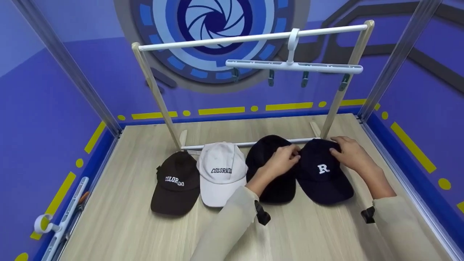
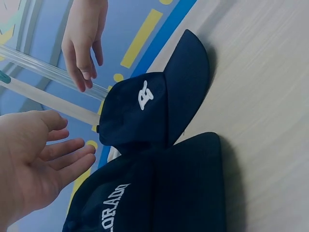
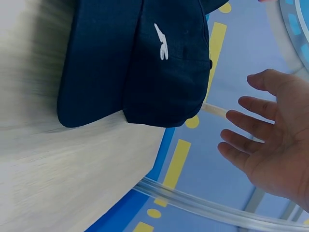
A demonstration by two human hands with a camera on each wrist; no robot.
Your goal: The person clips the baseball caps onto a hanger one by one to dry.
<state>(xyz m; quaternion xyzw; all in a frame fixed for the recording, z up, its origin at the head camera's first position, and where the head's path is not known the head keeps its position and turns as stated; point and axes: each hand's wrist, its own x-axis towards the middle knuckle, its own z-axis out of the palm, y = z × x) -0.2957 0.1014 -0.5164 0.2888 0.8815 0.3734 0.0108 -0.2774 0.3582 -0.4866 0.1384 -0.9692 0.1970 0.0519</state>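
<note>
Four-cornered counts aside, several baseball caps lie in a row on the wooden table. At the row's right end is a navy cap with a white R. My right hand is beside its crown, fingers spread and holding nothing. My left hand hovers over the neighbouring black cap, fingertips near the navy cap's left side; in the left wrist view its loosely bent fingers are apart from the caps. Left of these lie a white cap and a dark brown cap, both lettered COLORADO.
Behind the caps stands a rack with a white top rail and wooden posts. A white hanger with several dark green clips hangs from the rail. Another white hanger is at the left edge. Purple walls enclose the table.
</note>
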